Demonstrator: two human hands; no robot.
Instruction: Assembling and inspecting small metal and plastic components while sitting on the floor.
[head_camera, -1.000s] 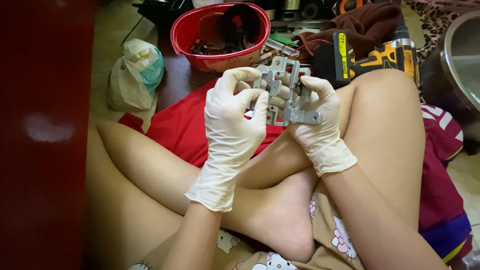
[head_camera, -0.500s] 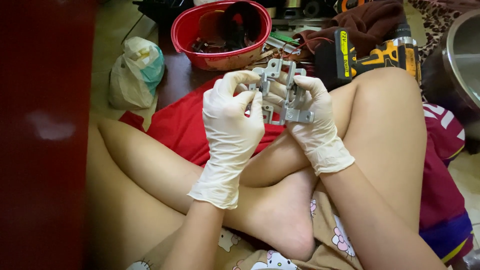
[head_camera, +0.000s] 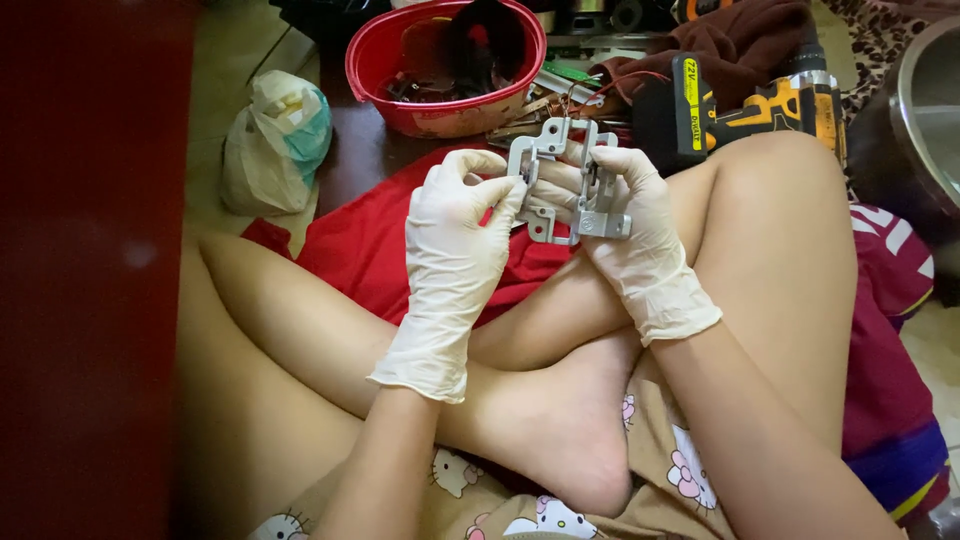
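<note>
Both my hands wear cream latex gloves and meet over my crossed legs. My right hand (head_camera: 630, 235) grips a grey metal hinge assembly (head_camera: 572, 180) from the right and behind, holding it upright. My left hand (head_camera: 455, 235) pinches the hinge's left edge with thumb and fingertips. The hinge has flat plates with holes and a folded middle arm. Under it lies a red cloth (head_camera: 400, 255) spread over the floor and my leg.
A red plastic bowl (head_camera: 440, 110) with dark parts stands beyond my hands. To the right lies a yellow and black cordless drill (head_camera: 745, 105) by a brown cloth (head_camera: 735, 40). A knotted plastic bag (head_camera: 280, 140) sits at left, a metal pot (head_camera: 920, 110) at far right.
Both hands with the hinge have shifted slightly up and away from me. The left fingers have slid along the hinge's left edge.
</note>
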